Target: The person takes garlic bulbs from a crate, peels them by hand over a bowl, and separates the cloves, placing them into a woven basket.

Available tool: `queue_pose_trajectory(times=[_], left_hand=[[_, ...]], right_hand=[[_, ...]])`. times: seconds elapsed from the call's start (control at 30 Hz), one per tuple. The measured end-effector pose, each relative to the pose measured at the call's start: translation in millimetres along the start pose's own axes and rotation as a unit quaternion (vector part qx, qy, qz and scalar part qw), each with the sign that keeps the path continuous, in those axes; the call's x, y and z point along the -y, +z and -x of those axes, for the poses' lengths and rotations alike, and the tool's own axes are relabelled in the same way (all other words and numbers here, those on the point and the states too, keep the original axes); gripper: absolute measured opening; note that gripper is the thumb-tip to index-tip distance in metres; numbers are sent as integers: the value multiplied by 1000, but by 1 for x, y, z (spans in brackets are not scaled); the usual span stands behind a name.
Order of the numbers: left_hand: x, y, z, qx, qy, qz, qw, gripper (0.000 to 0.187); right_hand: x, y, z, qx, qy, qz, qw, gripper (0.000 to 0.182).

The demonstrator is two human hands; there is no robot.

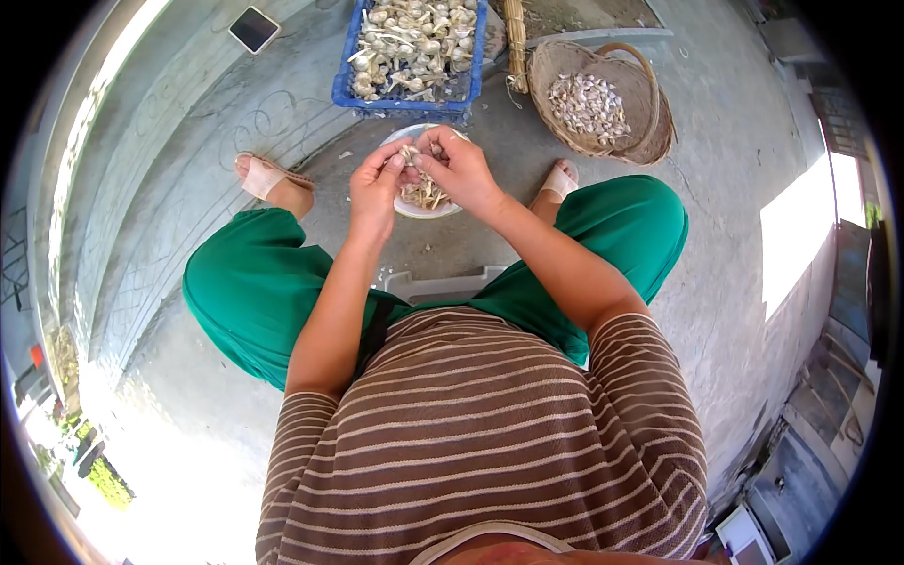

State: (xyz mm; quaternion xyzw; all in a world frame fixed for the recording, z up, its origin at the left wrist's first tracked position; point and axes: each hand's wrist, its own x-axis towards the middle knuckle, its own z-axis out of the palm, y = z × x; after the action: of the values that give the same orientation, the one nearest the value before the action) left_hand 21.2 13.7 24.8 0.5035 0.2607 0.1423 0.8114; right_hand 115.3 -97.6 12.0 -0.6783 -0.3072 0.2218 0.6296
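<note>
Both my hands meet above a white bowl (426, 209) that holds dry garlic stalks and skins (424, 194). Between the fingertips is a head of garlic (409, 153), partly covered by the fingers. My left hand (379, 181) is closed on it from the left, thumb on top. From the right, my right hand (461, 171) curls its fingers and thumb at the same garlic. Just beyond the bowl stands a blue crate (344, 87) filled with whole garlic heads on short stalks (414, 42).
At the upper right a wicker basket (652, 141) with a handle contains loose garlic cloves (589, 105). A straw broom (517, 47) lies between crate and basket. A phone (254, 30) rests on the floor at upper left. My sandalled feet flank the bowl.
</note>
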Motion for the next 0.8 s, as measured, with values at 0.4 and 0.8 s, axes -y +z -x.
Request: queue_pose_trajectory(times=[0.4, 0.8], left_hand=[[5, -4, 1, 7, 15, -68, 998, 22], [0, 8, 4, 16, -52, 85, 995, 25]], right_hand=[[13, -4, 0, 69, -40, 179, 981, 25], [7, 5, 4, -5, -58, 90, 994, 12]])
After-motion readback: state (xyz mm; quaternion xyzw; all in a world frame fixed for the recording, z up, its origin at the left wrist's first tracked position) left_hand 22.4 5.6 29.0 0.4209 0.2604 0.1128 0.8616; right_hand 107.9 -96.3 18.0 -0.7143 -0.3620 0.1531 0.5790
